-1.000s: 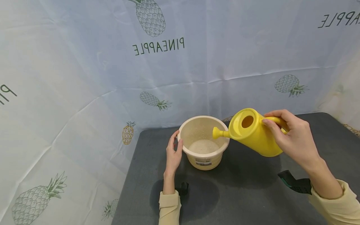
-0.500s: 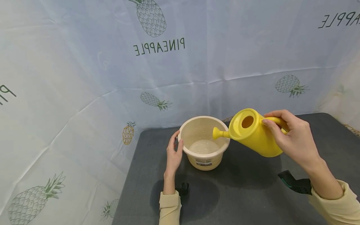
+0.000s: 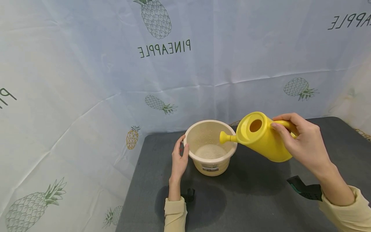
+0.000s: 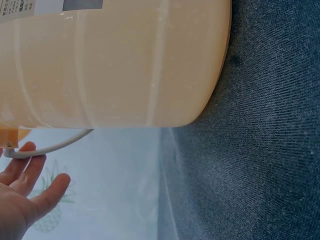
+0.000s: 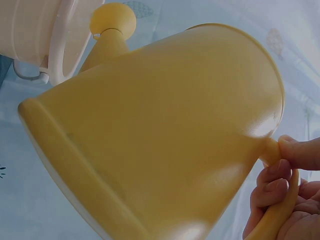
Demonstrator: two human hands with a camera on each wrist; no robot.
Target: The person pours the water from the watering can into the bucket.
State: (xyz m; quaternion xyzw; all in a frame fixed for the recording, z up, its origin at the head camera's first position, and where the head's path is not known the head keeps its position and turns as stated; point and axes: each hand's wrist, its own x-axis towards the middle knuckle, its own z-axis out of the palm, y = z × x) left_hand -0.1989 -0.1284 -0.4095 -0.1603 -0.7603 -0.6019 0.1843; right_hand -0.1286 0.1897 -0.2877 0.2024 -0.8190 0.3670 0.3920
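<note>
A cream plastic bucket (image 3: 210, 166) stands upright on the dark table. My left hand (image 3: 178, 161) rests at its left rim, thumb and fingers spread along the outside. In the left wrist view, fingertips (image 4: 30, 167) of that hand touch the bucket's thin pale handle (image 4: 60, 143), with one finger held apart. My right hand (image 3: 302, 138) grips the handle of a yellow watering can (image 3: 268, 140), thumb on top. The can tilts left, its round spout head (image 3: 223, 137) over the inside of the bucket. Small droplets or specks dot the bucket's inner wall.
A dark cloth covers the table (image 3: 255, 206), with darker patches on it. Pale fabric printed with pineapples (image 3: 246, 48) hangs close behind the table and at its left side. Black straps with mounts (image 3: 304, 188) sit at both wrists.
Both hands, the bucket and the watering can keep their places. The light ripples on the bucket's bottom shift slightly.
</note>
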